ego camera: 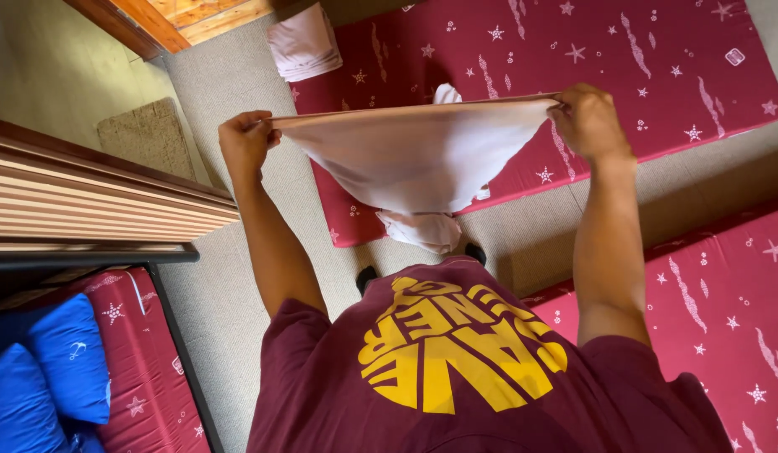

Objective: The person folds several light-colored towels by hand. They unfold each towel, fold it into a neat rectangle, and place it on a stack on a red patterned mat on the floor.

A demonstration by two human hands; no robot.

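Observation:
I hold a pale pink cloth (414, 155) stretched out in front of me at chest height. My left hand (244, 141) grips its left top corner, my right hand (586, 120) grips its right top corner. The cloth hangs down from the taut top edge and bunches at its lower end above my feet. Below it lies a red mattress (657, 67) with white star patterns on the floor.
A folded pink cloth (303, 44) lies at the red mattress's near-left corner. Another red mattress (733, 310) is at the right. A bunk with blue pillows (62, 361) and a wooden frame (87, 197) stands at the left. A small mat (150, 134) lies on the carpet.

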